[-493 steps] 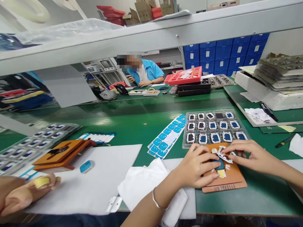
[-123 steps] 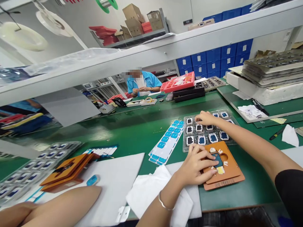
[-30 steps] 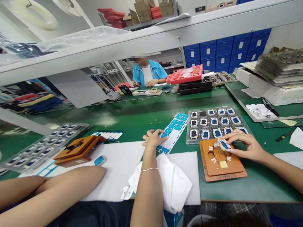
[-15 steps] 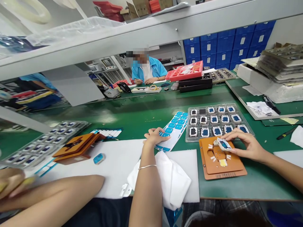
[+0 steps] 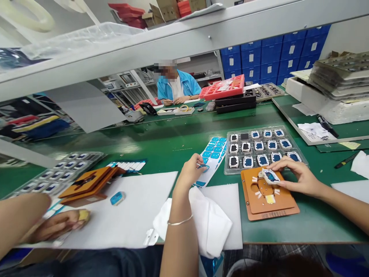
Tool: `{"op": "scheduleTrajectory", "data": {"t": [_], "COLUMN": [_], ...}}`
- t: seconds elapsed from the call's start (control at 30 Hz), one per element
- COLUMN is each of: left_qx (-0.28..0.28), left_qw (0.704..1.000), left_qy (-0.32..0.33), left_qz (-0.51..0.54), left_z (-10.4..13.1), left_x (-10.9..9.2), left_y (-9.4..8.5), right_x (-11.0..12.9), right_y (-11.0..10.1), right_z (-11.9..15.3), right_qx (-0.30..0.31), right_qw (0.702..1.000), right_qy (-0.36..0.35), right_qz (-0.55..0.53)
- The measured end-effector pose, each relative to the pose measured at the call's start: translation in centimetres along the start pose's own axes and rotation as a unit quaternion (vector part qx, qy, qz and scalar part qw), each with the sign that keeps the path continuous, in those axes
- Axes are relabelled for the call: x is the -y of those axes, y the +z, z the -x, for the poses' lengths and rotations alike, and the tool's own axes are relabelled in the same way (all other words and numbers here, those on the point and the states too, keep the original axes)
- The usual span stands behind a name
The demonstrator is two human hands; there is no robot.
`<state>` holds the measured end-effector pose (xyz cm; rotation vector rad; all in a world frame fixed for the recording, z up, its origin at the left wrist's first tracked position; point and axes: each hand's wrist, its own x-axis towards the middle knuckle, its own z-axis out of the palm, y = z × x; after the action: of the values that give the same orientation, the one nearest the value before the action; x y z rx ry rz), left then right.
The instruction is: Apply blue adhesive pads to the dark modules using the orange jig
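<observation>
My left hand pinches a blue adhesive sticker between thumb and fingers, just over the white sticker sheet. Rows of blue rounded-square stickers cover much of that sheet. In my right hand a white watch case with a blue face is held tilted by its edge. It hangs over the upper part of the orange fixture plate, which has a shaped recess and pale tabs. Behind it, a clear plastic tray carries rows of similar cases, some blue-faced, some dark.
A crumpled white cloth lies on a white foam mat before me. To my left a co-worker's hand rests near a second orange fixture and a loose blue-faced case. Another person in blue sits opposite.
My left hand has lifted slightly off the sheet, and a blue sticker now shows in its fingers. My right hand keeps its place. The co-worker's hand at left has moved right and down.
</observation>
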<state>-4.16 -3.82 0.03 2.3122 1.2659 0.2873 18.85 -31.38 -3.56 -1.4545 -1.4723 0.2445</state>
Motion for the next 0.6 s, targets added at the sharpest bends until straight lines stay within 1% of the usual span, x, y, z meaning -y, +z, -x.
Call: {"op": "scheduleTrajectory", "data": {"t": [0.03, 0.1, 0.13, 0.2, 0.23, 0.27, 0.33, 0.43, 0.53, 0.6], "left_qx": [-0.001, -0.017, -0.027, -0.028, -0.019, -0.006, 0.018, 0.046, 0.058, 0.061], "left_qw": [0.999, 0.987, 0.967, 0.903, 0.872, 0.854, 0.839, 0.840, 0.852, 0.853], "left_qy": [0.035, 0.143, 0.229, 0.402, 0.464, 0.500, 0.532, 0.535, 0.517, 0.516], "left_qz": [0.018, 0.069, 0.105, 0.151, 0.155, 0.146, 0.112, 0.074, 0.060, 0.053], "left_z": [0.7, 2.3, 3.1, 4.9, 5.7, 6.4, 7.4, 7.9, 8.1, 8.1], "left_x": [-0.7, -2.5, -3.5, -5.4, -6.2, -6.8, -7.7, -7.9, -7.8, -7.8], "left_y": [0.0, 0.4, 0.8, 1.8, 2.5, 3.1, 4.4, 5.4, 5.6, 5.5], "right_x": [0.0, 0.0, 0.0, 0.0, 0.1, 0.1, 0.1, -0.6, -2.0, -3.3], "right_y": [0.1, 0.1, 0.1, 0.0, -0.1, -0.2, -0.6, -1.2, -1.7, -1.6], "right_z": [0.0, -0.1, -0.1, -0.2, -0.3, -0.5, -0.9, -2.3, -4.8, -7.0], "right_qx": [-0.001, 0.000, -0.002, -0.007, -0.012, -0.019, -0.035, -0.058, -0.062, -0.044], "right_qw": [1.000, 1.000, 1.000, 1.000, 0.999, 0.999, 0.999, 0.998, 0.993, 0.984], "right_qy": [-0.002, -0.001, 0.001, 0.008, 0.011, 0.012, 0.010, 0.010, 0.012, 0.012], "right_qz": [-0.002, -0.011, -0.017, -0.027, -0.030, -0.030, -0.019, 0.025, 0.105, 0.174]}}
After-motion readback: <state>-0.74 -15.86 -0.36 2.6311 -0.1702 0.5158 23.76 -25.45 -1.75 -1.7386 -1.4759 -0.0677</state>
